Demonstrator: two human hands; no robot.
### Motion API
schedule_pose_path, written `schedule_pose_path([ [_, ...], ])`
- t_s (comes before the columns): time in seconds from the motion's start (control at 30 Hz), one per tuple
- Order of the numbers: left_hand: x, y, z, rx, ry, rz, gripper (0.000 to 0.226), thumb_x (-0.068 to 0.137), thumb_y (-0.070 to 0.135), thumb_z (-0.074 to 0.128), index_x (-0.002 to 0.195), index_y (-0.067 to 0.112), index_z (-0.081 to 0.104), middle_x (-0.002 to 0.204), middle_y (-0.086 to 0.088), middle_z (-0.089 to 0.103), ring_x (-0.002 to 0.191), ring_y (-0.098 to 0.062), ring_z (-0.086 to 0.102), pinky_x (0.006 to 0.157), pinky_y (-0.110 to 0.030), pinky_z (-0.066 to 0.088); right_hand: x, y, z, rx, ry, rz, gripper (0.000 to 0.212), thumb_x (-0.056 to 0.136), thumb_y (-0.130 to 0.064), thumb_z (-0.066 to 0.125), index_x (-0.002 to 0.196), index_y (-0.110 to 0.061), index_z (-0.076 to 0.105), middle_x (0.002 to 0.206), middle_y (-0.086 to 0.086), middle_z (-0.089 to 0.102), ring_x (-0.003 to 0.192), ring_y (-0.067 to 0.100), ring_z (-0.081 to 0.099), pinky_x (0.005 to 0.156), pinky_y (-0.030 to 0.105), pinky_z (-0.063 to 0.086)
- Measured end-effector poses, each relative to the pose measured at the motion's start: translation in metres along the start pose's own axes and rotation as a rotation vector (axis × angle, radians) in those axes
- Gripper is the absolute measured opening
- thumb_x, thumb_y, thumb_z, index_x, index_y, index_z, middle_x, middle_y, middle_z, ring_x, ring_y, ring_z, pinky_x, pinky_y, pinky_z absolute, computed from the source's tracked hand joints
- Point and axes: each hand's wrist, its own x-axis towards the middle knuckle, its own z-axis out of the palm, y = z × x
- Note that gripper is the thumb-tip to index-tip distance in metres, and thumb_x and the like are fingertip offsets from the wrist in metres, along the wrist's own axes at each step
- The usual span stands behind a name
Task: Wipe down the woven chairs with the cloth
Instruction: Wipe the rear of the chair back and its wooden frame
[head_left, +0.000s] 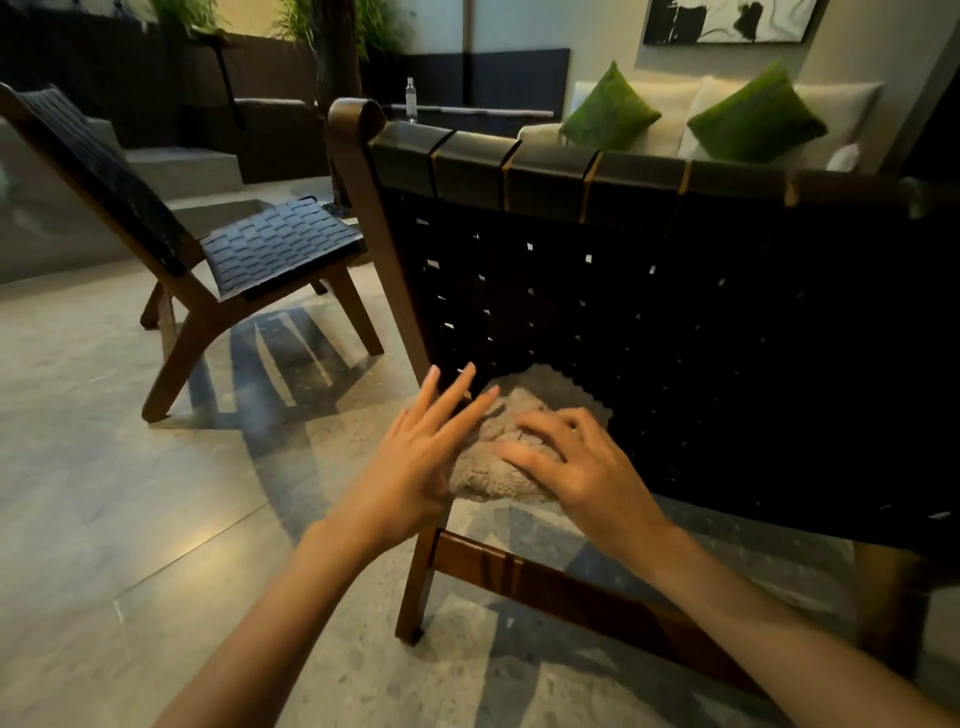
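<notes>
A beige fluffy cloth (493, 467) lies bunched against the lower left of the black woven back of the near chair (675, 322), seen from behind. My right hand (566, 462) presses on the cloth with spread, slightly bent fingers. My left hand (421, 452) is beside the cloth's left edge, fingers straight and touching the cloth and the chair's wooden post. A second woven chair (260, 249) with a wooden frame stands to the left, seat facing right.
Polished stone floor (104, 467) stretches to the left and below. Behind the near chair is a pale sofa (670, 119) with two green cushions (608, 111). A water bottle (411, 98) stands on a dark table at the back. Plants and dark wall panels line the far side.
</notes>
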Motion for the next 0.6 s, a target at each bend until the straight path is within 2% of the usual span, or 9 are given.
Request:
schedule_pose_path([
  [0.07,-0.007,0.009,0.000,-0.119,-0.010,0.031,0.095,0.075,0.043,0.067,0.143,0.046,0.001,0.155,0.021,-0.012,0.141,-0.006,-0.025,0.116,-0.049,0.001,0.002,-0.005,-0.018,0.029,0.066,-0.025,0.042,0.079,-0.014,0.070,0.116,-0.019,0.050,0.121,0.011,0.042,0.105,0.029,0.045,0.079,0.038,0.054],
  [0.13,-0.013,0.024,-0.005,-0.325,0.059,0.020,0.083,0.076,0.044,0.067,0.137,0.054,0.012,0.151,0.028,0.010,0.143,-0.001,-0.008,0.119,-0.044,0.010,0.007,-0.012,-0.035,0.039,0.128,-0.051,0.049,0.074,-0.011,0.078,0.110,-0.017,0.046,0.114,0.011,0.036,0.105,0.028,0.042,0.078,0.038,0.054],
  [0.2,-0.018,0.040,-0.014,-0.591,0.153,-0.010,0.066,0.078,0.039,0.066,0.128,0.056,0.027,0.134,0.047,0.026,0.139,0.004,0.011,0.115,-0.023,0.021,0.013,-0.019,-0.050,0.052,0.186,-0.047,0.049,0.074,-0.008,0.079,0.108,-0.016,0.044,0.112,0.010,0.035,0.104,0.028,0.041,0.077,0.036,0.053],
  [0.23,-0.020,0.047,-0.019,-0.674,0.192,-0.027,0.057,0.079,0.038,0.062,0.125,0.054,0.033,0.126,0.051,0.034,0.134,0.005,0.021,0.109,-0.012,0.025,0.016,-0.022,-0.056,0.053,0.207,-0.034,0.044,0.077,-0.009,0.075,0.108,-0.016,0.044,0.112,0.010,0.035,0.104,0.028,0.041,0.078,0.035,0.053],
  [0.27,-0.022,0.053,-0.025,-0.721,0.223,-0.047,0.047,0.081,0.036,0.059,0.121,0.050,0.039,0.118,0.050,0.043,0.128,0.005,0.033,0.101,-0.004,0.030,0.018,-0.024,-0.063,0.048,0.225,-0.011,0.037,0.082,-0.012,0.070,0.109,-0.017,0.045,0.113,0.010,0.036,0.105,0.027,0.042,0.080,0.034,0.052],
  [0.33,-0.026,0.061,-0.033,-0.781,0.245,-0.081,0.033,0.088,0.018,0.059,0.110,0.042,0.050,0.100,0.038,0.060,0.108,0.008,0.053,0.084,-0.003,0.043,0.024,-0.031,-0.075,0.037,0.253,0.072,0.025,0.086,-0.019,0.057,0.110,-0.016,0.050,0.117,0.009,0.042,0.107,0.027,0.044,0.084,0.031,0.049],
  [0.4,-0.031,0.067,-0.040,-0.864,0.249,-0.131,0.031,0.091,0.006,0.054,0.102,0.034,0.054,0.092,0.033,0.064,0.096,0.010,0.058,0.075,-0.004,0.045,0.028,-0.037,-0.083,0.042,0.289,0.186,0.026,0.086,-0.022,0.053,0.106,-0.010,0.065,0.114,0.015,0.057,0.107,0.028,0.048,0.083,0.031,0.049],
  [0.5,-0.037,0.073,-0.049,-1.057,0.220,-0.172,0.027,0.090,0.004,0.054,0.107,0.024,0.057,0.100,0.021,0.069,0.100,0.001,0.063,0.077,-0.009,0.048,0.036,-0.047,-0.090,0.082,0.314,0.361,0.024,0.084,-0.008,0.058,0.103,-0.003,0.071,0.110,0.018,0.064,0.104,0.035,0.057,0.085,0.021,0.042],
  [0.6,-0.041,0.072,-0.058,-1.281,0.154,-0.177,0.041,0.088,-0.015,0.043,0.113,0.015,0.056,0.107,0.008,0.071,0.104,-0.011,0.065,0.078,-0.015,0.051,0.040,-0.055,-0.093,0.208,0.207,0.403,0.039,0.084,-0.008,0.055,0.122,-0.007,0.062,0.124,0.012,0.059,0.117,0.030,0.051,0.099,0.010,0.031],
])
